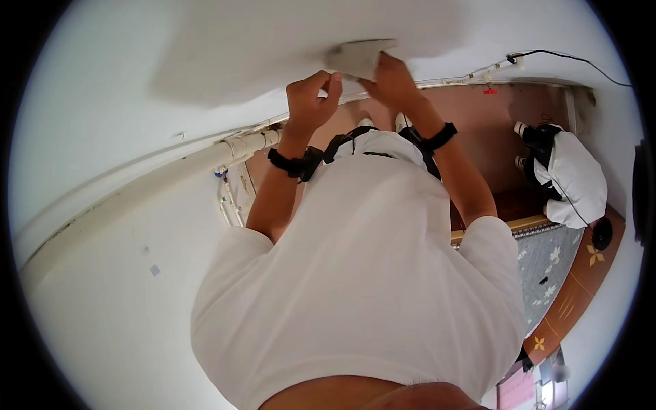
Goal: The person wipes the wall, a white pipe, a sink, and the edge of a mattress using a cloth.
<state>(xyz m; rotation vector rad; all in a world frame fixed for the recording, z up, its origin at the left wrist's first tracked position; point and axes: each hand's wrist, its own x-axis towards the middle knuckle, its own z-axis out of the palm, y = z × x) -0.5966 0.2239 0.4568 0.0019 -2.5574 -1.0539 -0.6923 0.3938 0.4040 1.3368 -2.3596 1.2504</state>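
In front of me is a white wall (246,61), crossed by shadows. My right hand (392,82) grips a pale, flat, thin-edged piece (359,57) close to the wall; its kind is unclear, as the piece is blurred. Just left of its lower edge, my left hand (313,100) is raised with the fingers curled and the thumb near the fingertips. Whether anything small lies between those fingers cannot be told. Both wrists wear black bands.
Pipes (246,146) run along the wall at left. At right, a person in a white top (576,174) bends beside a bed with a patterned grey cover (543,277) and curved wooden headboard (569,312). A black cable (569,55) hangs at upper right.
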